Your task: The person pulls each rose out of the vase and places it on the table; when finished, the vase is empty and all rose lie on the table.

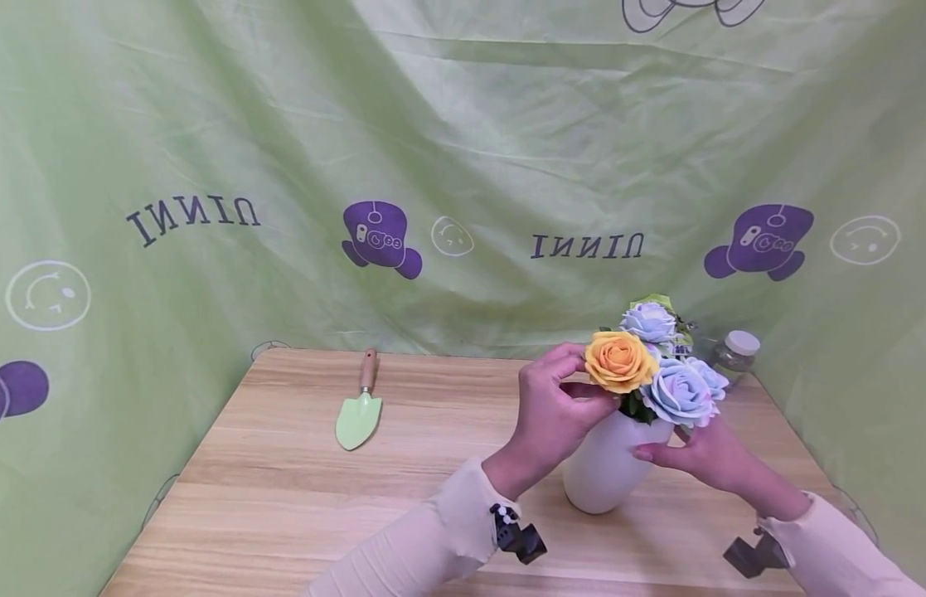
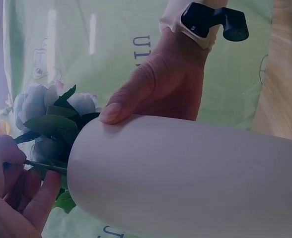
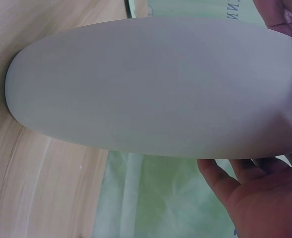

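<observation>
A white vase stands on the table, holding light blue roses with green leaves. My right hand grips the vase near its mouth, thumb on the near side; the right wrist view shows its fingers on the vase's lower edge in that picture. An orange rose sits at the left of the bunch. Just below its bloom, my left hand pinches its green stem, which runs into the vase mouth. Inside the vase, the stem's lower end is hidden.
On the left part of the wooden table lies a small trowel with a green blade and wooden handle. Behind the flowers at the right stands a clear jar with a white lid. A green printed curtain hangs around the table.
</observation>
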A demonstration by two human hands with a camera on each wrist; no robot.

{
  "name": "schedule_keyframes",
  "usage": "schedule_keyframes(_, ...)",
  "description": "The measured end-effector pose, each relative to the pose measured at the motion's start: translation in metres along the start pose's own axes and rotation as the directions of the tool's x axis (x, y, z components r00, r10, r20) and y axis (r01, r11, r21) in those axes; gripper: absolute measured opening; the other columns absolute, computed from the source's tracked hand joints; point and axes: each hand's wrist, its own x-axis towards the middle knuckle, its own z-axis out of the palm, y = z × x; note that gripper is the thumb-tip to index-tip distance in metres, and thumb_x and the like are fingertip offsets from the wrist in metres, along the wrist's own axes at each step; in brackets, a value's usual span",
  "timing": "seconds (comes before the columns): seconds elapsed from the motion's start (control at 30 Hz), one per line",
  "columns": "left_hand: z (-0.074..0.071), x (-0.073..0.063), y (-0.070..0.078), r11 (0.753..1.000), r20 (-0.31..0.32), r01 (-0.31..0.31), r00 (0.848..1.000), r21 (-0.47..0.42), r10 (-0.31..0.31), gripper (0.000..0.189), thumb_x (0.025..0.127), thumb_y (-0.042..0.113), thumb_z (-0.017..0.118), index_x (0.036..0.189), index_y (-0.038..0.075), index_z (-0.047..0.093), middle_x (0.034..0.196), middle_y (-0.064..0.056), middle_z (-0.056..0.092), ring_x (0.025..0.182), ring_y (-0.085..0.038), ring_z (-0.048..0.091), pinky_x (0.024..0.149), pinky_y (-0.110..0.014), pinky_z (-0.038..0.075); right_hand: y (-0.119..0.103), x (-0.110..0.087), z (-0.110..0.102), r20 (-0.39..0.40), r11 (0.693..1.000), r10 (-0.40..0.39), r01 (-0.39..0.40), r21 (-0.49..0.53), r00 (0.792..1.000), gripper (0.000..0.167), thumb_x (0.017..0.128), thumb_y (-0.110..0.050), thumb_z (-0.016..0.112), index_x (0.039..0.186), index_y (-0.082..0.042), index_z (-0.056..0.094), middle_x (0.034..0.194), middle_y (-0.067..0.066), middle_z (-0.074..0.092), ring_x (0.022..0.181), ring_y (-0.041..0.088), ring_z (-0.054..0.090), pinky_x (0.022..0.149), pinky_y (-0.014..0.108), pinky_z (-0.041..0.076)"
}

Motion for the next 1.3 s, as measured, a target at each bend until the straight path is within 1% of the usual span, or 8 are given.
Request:
schedule_keyframes(0.13,0.0007,0.0006,0.0016,1.0,-0.008,0.013,1.0,0.003,-0.013,0.026,0.077,-0.005,0.08,0.102,-0.008,0.074,0.107,-0.017,0.07,0.097,-0.015,0.073,0.079,-0.021,0.062,0.0011,-0.0001,0.0008,-0.01,1.0,0.0,0.0,0.016,1.0,0.106,0.062,0.022,0.079,0.153,-0.01,0.034,0.144,-0.021,0.046,0.127,-0.011,0.047,0.1,0.002,0.043)
schedule_keyframes(0.27,0.0025,0.0016,0.0024,1.0,-0.012,-0.012,1.0,0.023,0.012,0.023,0.077,-0.005,0.08,0.099,-0.008,0.074,0.105,-0.017,0.07,0.096,-0.011,0.072,0.079,-0.02,0.062,0.0014,0.0,0.0008,-0.015,1.0,-0.006,0.006,0.008,1.0,0.106,0.061,0.022,0.079,0.152,-0.011,0.035,0.143,-0.021,0.047,0.126,-0.011,0.047,0.101,0.002,0.042)
schedule_keyframes(0.37,0.0028,0.0025,0.0032,1.0,-0.007,-0.021,1.0,0.017,0.021,0.024,0.077,-0.005,0.079,0.1,-0.008,0.074,0.105,-0.017,0.07,0.095,-0.012,0.072,0.08,-0.021,0.062,0.001,0.0003,0.0003,-0.01,1.0,-0.006,0.006,-0.003,1.0,0.106,0.061,0.021,0.079,0.152,-0.011,0.035,0.143,-0.021,0.046,0.126,-0.011,0.047,0.101,0.001,0.042)
schedule_keyframes(0.53,0.0026,0.0031,0.0027,1.0,-0.015,-0.019,1.0,0.017,0.019,0.026,0.077,-0.006,0.079,0.102,-0.007,0.074,0.103,-0.017,0.069,0.093,-0.012,0.073,0.08,-0.02,0.062,0.0003,0.0009,-0.0002,0.0,1.0,0.003,-0.003,-0.008,1.0,0.107,0.062,0.02,0.08,0.153,-0.009,0.033,0.145,-0.022,0.044,0.128,-0.012,0.045,0.102,0.001,0.04)
schedule_keyframes(0.73,0.0042,0.0022,0.0034,0.999,-0.022,0.002,1.0,-0.036,-0.003,0.028,0.076,-0.007,0.079,0.103,-0.008,0.073,0.102,-0.02,0.068,0.089,-0.008,0.071,0.081,-0.022,0.063,-0.0004,0.0004,-0.0004,-0.013,1.0,0.014,-0.014,-0.018,1.0,0.106,0.061,0.02,0.081,0.152,-0.011,0.035,0.142,-0.022,0.045,0.126,-0.012,0.046,0.1,0.001,0.042)
schedule_keyframes(0.87,0.0047,0.001,0.0033,0.998,-0.03,0.014,0.999,-0.066,-0.016,0.027,0.077,-0.006,0.079,0.103,-0.008,0.073,0.103,-0.02,0.068,0.089,-0.005,0.07,0.081,-0.022,0.063,-0.0003,0.0004,-0.0002,-0.006,1.0,0.01,-0.01,-0.002,1.0,0.107,0.061,0.021,0.08,0.153,-0.009,0.033,0.144,-0.021,0.045,0.127,-0.011,0.046,0.1,0.002,0.042)
schedule_keyframes(1.17,0.0044,-0.0012,0.0012,0.995,-0.063,0.038,0.997,-0.097,-0.044,0.032,0.076,-0.007,0.08,0.107,-0.007,0.072,0.106,-0.019,0.068,0.089,-0.003,0.071,0.08,-0.023,0.063,-0.0022,-0.0008,-0.0004,0.003,0.999,0.036,-0.036,-0.022,0.999,0.108,0.063,0.019,0.08,0.154,-0.01,0.03,0.145,-0.023,0.041,0.128,-0.013,0.043,0.101,0.0,0.039)
schedule_keyframes(1.3,0.0048,-0.0017,0.0001,0.995,-0.086,0.035,0.995,-0.095,-0.043,0.034,0.075,-0.008,0.08,0.108,-0.006,0.072,0.105,-0.019,0.068,0.088,-0.006,0.072,0.079,-0.024,0.063,-0.003,-0.0001,-0.0005,0.006,0.999,0.037,-0.037,-0.018,0.999,0.107,0.063,0.019,0.08,0.154,-0.011,0.031,0.144,-0.023,0.042,0.127,-0.012,0.044,0.1,0.0,0.04)
